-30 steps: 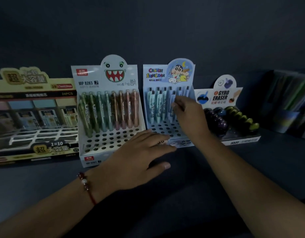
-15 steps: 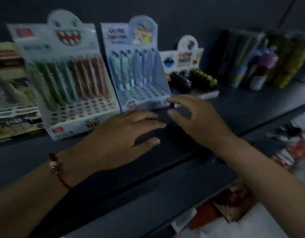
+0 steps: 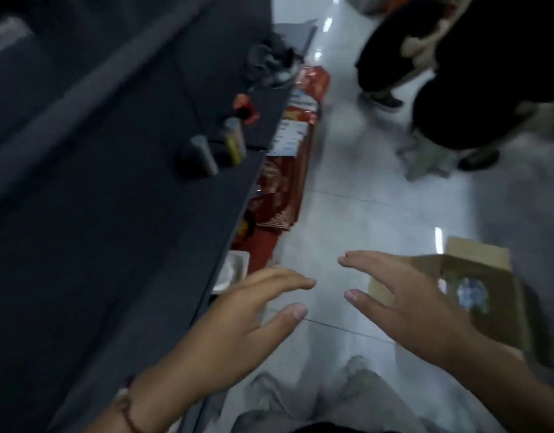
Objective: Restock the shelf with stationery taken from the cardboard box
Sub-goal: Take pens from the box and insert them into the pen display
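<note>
Both hands have left the shelf — left hand and right hand hover over the floor, fingers spread, holding nothing. An open box sits on the floor just beyond the right fingers. No writing is legible — everything is blurred.

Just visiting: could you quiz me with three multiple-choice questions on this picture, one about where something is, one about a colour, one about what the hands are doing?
1. Where does the cardboard box stand?
A on the shelf
B on the floor
C on a chair

2. What colour is the shelf?
A dark grey
B white
C yellow

3. What do the hands hold?
A pens
B the box
C nothing

Answers: 1 B, it sits on the pale floor tiles. 2 A, its boards look dark grey. 3 C, left hand and right hand show spread, empty fingers.
</note>
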The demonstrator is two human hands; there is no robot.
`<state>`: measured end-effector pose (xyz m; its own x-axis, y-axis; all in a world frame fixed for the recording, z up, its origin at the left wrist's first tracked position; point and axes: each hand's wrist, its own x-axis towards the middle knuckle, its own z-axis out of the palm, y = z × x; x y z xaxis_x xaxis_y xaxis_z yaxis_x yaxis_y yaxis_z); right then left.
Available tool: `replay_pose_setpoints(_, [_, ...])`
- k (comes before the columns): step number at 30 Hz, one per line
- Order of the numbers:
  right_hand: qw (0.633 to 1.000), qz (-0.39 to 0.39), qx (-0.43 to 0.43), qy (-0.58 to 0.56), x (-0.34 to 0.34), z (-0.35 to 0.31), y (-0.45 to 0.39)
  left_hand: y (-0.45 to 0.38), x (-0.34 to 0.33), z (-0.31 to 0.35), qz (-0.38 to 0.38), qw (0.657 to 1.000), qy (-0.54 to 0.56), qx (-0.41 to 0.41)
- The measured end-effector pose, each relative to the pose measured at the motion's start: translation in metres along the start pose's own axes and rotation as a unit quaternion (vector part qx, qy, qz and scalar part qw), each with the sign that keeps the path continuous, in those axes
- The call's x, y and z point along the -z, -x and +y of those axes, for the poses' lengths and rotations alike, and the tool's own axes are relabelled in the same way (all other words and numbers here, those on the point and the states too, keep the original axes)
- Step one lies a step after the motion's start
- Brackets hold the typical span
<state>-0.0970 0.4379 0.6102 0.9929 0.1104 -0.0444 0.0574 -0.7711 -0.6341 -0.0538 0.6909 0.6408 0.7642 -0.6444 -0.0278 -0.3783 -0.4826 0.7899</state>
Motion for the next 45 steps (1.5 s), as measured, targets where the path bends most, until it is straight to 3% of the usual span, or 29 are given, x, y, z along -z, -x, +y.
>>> replay_pose_setpoints(8, [0.968, 0.063, -0.232, -0.078, 0.057, 0.188, 0.139, -0.148, -0.183, 0.060, -0.210, 0.969, -0.112, -0.064])
replay_pose_setpoints(16, [0.925, 0.082, -0.353, -0.115, 0.141, 0.347, 0.224, -0.284, -0.354, 0.154, -0.340, 0.913, -0.182, -0.135])
replay_pose_setpoints(20, [0.909, 0.083, -0.389, -0.127, 0.161, 0.406, 0.224, -0.334, -0.403, 0.160, -0.372, 0.908, -0.157, -0.116])
replay_pose_setpoints(27, [0.858, 0.094, -0.486, -0.136, 0.145, 0.519, 0.189, -0.439, -0.492, 0.121, -0.397, 0.914, -0.078, -0.039])
replay_pose_setpoints(31, [0.837, 0.073, -0.522, -0.144, 0.133, 0.583, 0.163, -0.509, -0.551, 0.087, -0.437, 0.896, -0.023, 0.077])
replay_pose_setpoints(36, [0.816, 0.050, -0.552, -0.165, 0.104, 0.694, 0.142, -0.596, -0.643, 0.023, -0.452, 0.883, -0.062, 0.109])
replay_pose_setpoints(42, [0.788, 0.044, -0.583, -0.191, 0.005, 0.870, 0.119, -0.657, -0.806, -0.082, -0.472, 0.870, -0.083, 0.117])
replay_pose_setpoints(45, [0.785, 0.019, -0.584, -0.206, -0.067, 0.964, 0.110, -0.657, -0.899, -0.148, -0.470, 0.859, -0.064, 0.195])
